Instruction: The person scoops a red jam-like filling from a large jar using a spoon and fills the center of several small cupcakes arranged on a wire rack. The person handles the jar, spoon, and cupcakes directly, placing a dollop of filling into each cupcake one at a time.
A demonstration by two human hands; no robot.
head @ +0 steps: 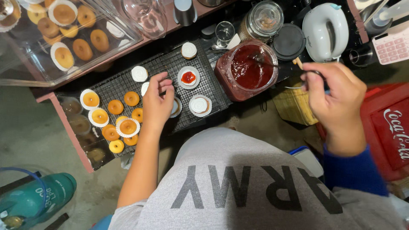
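Note:
My left hand (pixel 156 102) rests on a black wire rack (pixel 170 64), its fingers on a small cake in a white paper cup (pixel 175 107). My right hand (pixel 334 96) grips the handle of a spoon (pixel 266 63) whose bowl dips into a clear jar of red jam (pixel 247 70). One white-topped cake carries a red jam spot (pixel 188 77). Another white-topped cake (pixel 200 105) sits right of my left hand. Several plain golden cakes (pixel 116 106) fill the rack's left part.
A clear box of golden cakes (pixel 68 34) stands at the upper left. A white hand mixer (pixel 326 30), a lidded glass jar (pixel 264 19), a drinking glass (pixel 224 32) and a pink calculator (pixel 392 44) lie behind the jam. A red crate (pixel 390 127) stands right, a green gas cylinder (pixel 30 200) lower left.

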